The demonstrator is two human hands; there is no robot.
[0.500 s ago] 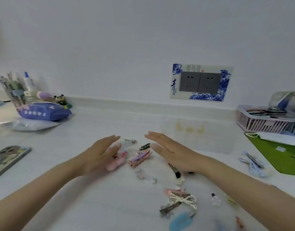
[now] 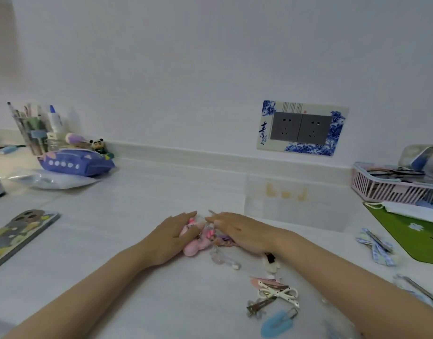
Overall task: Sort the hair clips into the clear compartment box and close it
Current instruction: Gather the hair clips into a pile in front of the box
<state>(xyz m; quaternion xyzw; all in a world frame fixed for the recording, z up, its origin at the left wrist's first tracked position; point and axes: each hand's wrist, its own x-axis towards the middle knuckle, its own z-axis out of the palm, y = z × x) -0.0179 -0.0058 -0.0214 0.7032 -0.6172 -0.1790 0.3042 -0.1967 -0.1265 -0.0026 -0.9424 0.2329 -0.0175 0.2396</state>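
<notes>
Pink and purple hair clips [image 2: 203,241] in one tight cluster

The table [image 2: 137,241] looked smooth and matt white. The box [image 2: 291,204] was clear plastic, faintly frosted. One metal clip [image 2: 259,305] had a dull bronze sheen. The bow clip [image 2: 279,293] was glossy white plastic, and the blue clip [image 2: 276,324] looked matt. The pencil case [image 2: 76,165] was soft purple cloth, the basket [image 2: 386,192] slatted pink plastic, the pen cup [image 2: 32,133] clear plastic.
</notes>
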